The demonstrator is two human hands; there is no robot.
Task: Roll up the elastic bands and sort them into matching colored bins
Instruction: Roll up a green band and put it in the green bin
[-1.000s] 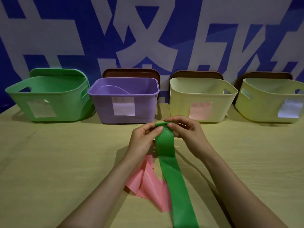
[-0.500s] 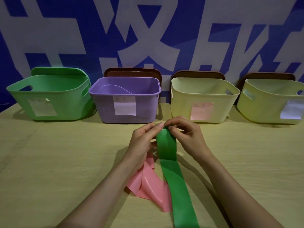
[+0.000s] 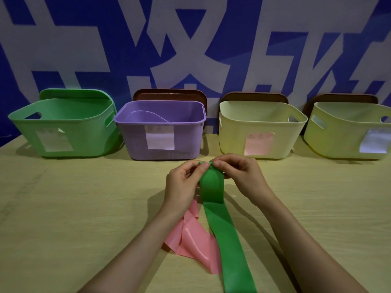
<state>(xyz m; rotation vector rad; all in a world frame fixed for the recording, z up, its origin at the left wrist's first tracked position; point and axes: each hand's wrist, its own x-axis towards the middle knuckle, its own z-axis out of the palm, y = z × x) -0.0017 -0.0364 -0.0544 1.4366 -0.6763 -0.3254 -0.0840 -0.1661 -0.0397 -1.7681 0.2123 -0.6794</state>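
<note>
Hands: left hand [image 3: 183, 183] and right hand [image 3: 242, 176] pinch green band [image 3: 211, 188] top edge.
Change: edge curled tighter than a second ago; roll barely begun.
Band: held over desk [image 3: 84, 208], tail crossing pink band [image 3: 196, 240].

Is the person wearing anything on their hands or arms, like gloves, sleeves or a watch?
No. The left hand and right hand are bare: no gloves, rings or watch show. The left forearm and right forearm are uncovered down to the picture's lower edge; no sleeve is in view.
</note>
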